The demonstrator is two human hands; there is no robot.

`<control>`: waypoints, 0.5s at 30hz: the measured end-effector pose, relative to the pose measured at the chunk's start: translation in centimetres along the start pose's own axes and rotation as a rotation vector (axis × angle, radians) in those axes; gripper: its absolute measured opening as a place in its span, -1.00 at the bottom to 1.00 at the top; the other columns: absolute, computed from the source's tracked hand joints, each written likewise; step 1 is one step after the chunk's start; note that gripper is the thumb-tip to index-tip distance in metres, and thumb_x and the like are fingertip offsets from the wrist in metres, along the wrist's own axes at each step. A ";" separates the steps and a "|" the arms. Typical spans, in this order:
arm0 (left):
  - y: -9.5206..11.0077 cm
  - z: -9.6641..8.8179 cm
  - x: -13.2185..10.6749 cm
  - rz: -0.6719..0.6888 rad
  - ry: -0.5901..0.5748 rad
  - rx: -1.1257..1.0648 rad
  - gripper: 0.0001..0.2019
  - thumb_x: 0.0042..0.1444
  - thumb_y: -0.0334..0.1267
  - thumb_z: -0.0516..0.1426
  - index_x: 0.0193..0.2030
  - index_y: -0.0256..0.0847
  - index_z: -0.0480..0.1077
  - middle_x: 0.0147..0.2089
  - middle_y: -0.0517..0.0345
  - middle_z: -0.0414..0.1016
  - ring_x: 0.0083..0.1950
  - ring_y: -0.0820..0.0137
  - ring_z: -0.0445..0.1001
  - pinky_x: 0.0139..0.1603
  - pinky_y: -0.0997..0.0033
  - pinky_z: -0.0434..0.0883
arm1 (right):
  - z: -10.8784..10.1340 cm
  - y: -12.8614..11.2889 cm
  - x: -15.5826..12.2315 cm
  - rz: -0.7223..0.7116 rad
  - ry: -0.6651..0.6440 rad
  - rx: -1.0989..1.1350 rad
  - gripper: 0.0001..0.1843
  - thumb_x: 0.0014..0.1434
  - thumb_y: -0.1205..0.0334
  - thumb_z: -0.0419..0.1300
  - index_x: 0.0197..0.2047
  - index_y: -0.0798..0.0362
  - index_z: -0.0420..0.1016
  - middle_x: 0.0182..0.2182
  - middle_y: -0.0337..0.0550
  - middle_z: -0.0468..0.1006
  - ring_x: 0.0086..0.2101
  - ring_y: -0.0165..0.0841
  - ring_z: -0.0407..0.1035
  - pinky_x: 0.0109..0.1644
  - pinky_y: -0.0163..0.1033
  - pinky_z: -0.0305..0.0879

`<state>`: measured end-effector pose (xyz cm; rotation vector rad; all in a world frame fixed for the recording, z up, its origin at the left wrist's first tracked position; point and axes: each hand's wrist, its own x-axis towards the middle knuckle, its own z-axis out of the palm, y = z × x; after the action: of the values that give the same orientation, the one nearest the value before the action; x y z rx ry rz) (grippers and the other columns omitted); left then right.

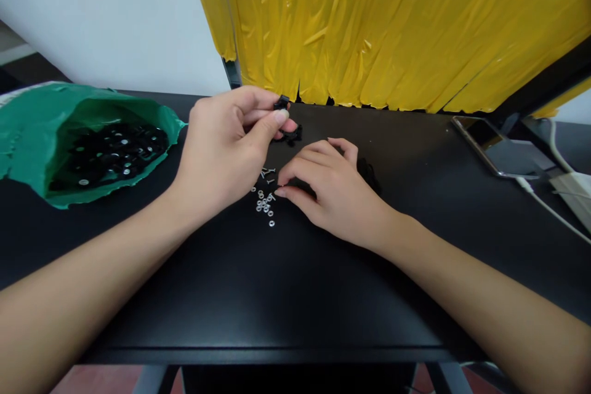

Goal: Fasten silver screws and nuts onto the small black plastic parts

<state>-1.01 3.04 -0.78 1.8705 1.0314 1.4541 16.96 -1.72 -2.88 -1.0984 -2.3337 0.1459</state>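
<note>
My left hand (226, 141) pinches a small black plastic part (281, 103) between thumb and fingers, above the desk. Lower and to the right, my right hand (327, 184) is down at the desk top, thumb and index fingertips nearly together beside the loose metal screws (270, 181). Whatever lies between those fingertips is too small to make out. Several silver nuts or washers (264, 204) are scattered just left of the right thumb. A small pile of black parts (290, 135) lies behind, partly hidden by the left hand.
At the left, an open green bag (28, 141) holds many black pieces with metal bits. More black items (368, 175) sit behind the right hand. A phone (501, 146) with a white cable (554, 203) lies at the right. Yellow plastic sheeting (369, 31) hangs along the back edge.
</note>
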 end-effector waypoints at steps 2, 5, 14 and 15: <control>0.1 0.0 -0.1 -0.016 -0.008 0.022 -0.92 0.29 -0.17 0.32 -0.16 -0.08 0.63 -0.22 0.16 0.73 -0.15 0.27 0.72 -0.02 0.25 0.62 | 0.1 0.2 -0.1 -0.005 -0.025 -0.003 -0.93 0.40 0.29 0.28 -0.19 -0.02 0.55 -0.18 -0.25 0.66 0.02 -0.21 0.43 0.35 0.11 -0.17; 0.3 0.0 -0.2 -0.033 -0.015 0.067 -0.90 0.27 -0.16 0.33 -0.16 -0.09 0.65 -0.21 0.15 0.74 -0.13 0.24 0.72 0.01 0.24 0.62 | 0.1 0.3 -0.2 -0.039 -0.078 -0.037 -0.92 0.41 0.28 0.27 -0.19 -0.01 0.58 -0.18 -0.21 0.67 0.03 -0.18 0.42 0.35 0.16 -0.21; 0.7 0.2 -0.4 -0.009 -0.021 0.061 -0.94 0.27 -0.21 0.33 -0.18 -0.05 0.67 -0.23 0.17 0.73 -0.16 0.21 0.71 -0.02 0.23 0.62 | 0.3 -0.9 -0.2 -0.074 -0.098 -0.064 -0.71 0.48 0.03 0.19 0.12 -0.09 0.66 0.18 0.01 0.55 0.23 -0.03 0.28 0.33 0.18 -0.07; 0.7 0.1 -0.4 0.000 -0.028 0.069 -0.93 0.28 -0.19 0.33 -0.18 -0.05 0.67 -0.23 0.18 0.73 -0.15 0.21 0.71 -0.02 0.23 0.62 | 0.4 -1.0 -0.2 -0.091 -0.109 -0.072 -0.71 0.49 0.04 0.18 0.11 -0.12 0.67 0.19 0.01 0.53 0.25 -0.01 0.25 0.32 0.19 -0.06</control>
<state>-0.77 2.37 -0.46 1.9334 1.0809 1.4048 16.19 -2.46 -2.99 -1.0397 -2.4982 0.0909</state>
